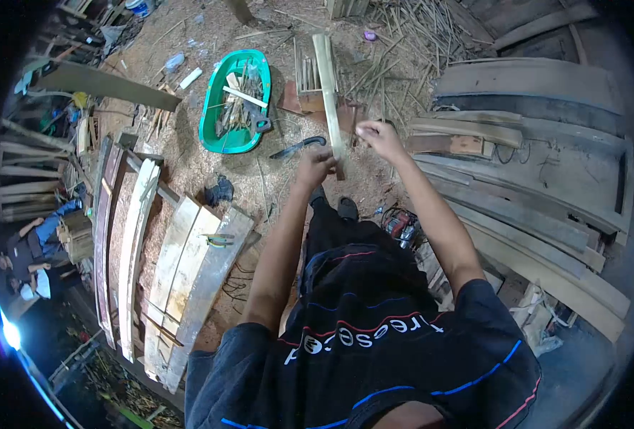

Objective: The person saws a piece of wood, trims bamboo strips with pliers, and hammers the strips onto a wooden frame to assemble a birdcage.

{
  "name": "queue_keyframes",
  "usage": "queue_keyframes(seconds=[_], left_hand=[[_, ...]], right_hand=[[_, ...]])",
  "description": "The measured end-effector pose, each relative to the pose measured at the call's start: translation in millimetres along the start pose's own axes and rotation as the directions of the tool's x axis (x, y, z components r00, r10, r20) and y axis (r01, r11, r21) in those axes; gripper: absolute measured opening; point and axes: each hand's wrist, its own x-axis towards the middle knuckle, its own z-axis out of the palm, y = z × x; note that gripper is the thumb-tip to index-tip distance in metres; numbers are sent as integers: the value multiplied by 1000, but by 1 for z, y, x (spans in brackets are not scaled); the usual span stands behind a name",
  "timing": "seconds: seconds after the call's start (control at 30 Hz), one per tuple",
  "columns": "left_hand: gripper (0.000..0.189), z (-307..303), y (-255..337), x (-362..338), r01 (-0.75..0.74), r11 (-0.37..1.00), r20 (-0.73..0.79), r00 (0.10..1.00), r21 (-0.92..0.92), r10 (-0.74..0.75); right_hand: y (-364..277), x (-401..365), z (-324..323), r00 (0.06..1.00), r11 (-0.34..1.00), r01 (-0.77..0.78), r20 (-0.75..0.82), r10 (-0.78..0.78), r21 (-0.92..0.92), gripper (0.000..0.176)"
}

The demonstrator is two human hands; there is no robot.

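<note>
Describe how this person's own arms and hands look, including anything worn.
Short dark sleeves leave the forearms bare. Each grip is simply a human hand: left hand, right hand, neither gloved. The dark shirt carries blue and red lines and white lettering.

I see a dark short-sleeved shirt (417, 365) with white lettering (363, 339), thin red and blue lines (395, 389), dark trousers (335, 230) and, seemingly, dark sandals (348, 208).

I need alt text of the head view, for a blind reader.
A left hand holds a long wooden strip near its lower end; the right hand hovers beside it. Ahead is a green plastic tub; planks lie at left and right.
</note>
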Motion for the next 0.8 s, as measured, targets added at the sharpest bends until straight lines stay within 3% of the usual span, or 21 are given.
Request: queue_keyframes(seconds=[0.07,0.1,0.17,0.27,0.3,0.4,0.43,0.47,0.57,0.67,0.7,0.73,0.8], left_hand=[[18,-10,-17,8,96,993,24,995,-73,-95],[18,-13,2,0,123,991,-30,992,57,-121],[18,-20,6,14,194,978,-44,981,77,-191],[21,-34,-3,43,266,964,-4,964,15,-266],[22,-39,-15,53,277,961,20,961,-26,-276],[22,-48,-4,89,264,960,58,964,-93,-259],[21,-51,-1,98,260,959,58,965,-111,-255],[22,-55,-3,110,259,958,79,965,-120,-251],[24,-76,-53,177,190,968,133,977,-165,-169],[27,-88,-97,246,121,991,24,993,-49,-120],[30,-91,-108,266,69,994,-23,997,88,-67],[31,-97,-128,290,81,996,63,995,30,-83],[28,-97,-158,337,129,982,-58,991,137,-122]], right_hand=[[33,0,2,999,996,-34,-25,32,-81,31],[50,4,5,995,993,-94,-24,92,-75,30],[79,17,10,980,977,-200,-8,199,-71,29],[95,39,20,937,939,-339,-69,343,61,26],[96,42,21,961,964,-265,-90,263,-13,25],[145,66,30,965,967,-247,-108,239,-66,22],[147,71,29,931,933,-356,-104,349,-55,22],[160,77,31,940,934,-336,-107,325,-117,23],[209,109,39,949,907,-315,-90,301,-278,26],[308,160,56,965,918,-256,-132,226,-303,26],[345,179,60,971,891,-240,-98,219,-384,27],[370,186,68,955,856,-293,-97,279,-425,27],[417,226,82,925,786,-373,-126,359,-493,27]])
